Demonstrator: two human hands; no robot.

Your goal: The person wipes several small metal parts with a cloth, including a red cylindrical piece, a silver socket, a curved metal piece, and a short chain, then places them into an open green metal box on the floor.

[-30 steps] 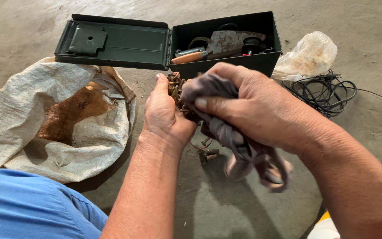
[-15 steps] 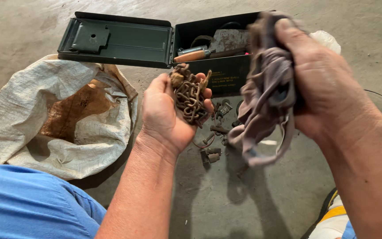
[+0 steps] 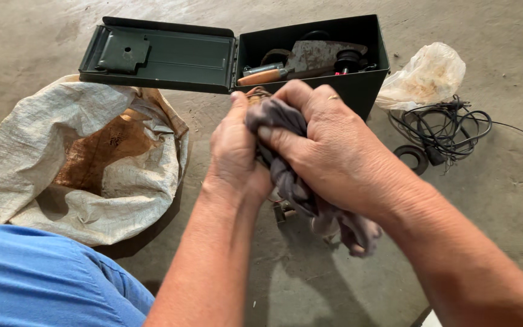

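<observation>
- Nearest: right hand [image 3: 334,151] is now pressing the grey rag [image 3: 292,175] down against the left hand [image 3: 234,154] — half a second ago that rag was lifted up and away to the right, with a rusty chain lying open in the left palm.
- Right hand is closed tight around the rag; loose tail of cloth is hanging below the wrist.
- Left hand is cupped, fingers curled up under the rag. The chain is now almost wholly covered; only a rusty bit [image 3: 258,92] is showing above the cloth, so it seems to be sitting in that palm.
- Judgement: lift-then-press reads as wiping strokes, with the rust being rubbed off the chain.
- Below the hands, small rusty bits [image 3: 282,212] are lying on the concrete floor [image 3: 310,290].
- Left: woven sack [image 3: 43,151] is standing open with its rim rolled down — brown rusty stain inside, contents not clear.
- Farther: green metal box [image 3: 367,85] is standing open, lid [image 3: 164,57] flung left; inside, a wooden-handled trowel [image 3: 310,59] and dark round parts.
- Right of it: crumpled plastic bag [image 3: 422,79], black cable [image 3: 449,127] coiled alongside.
</observation>
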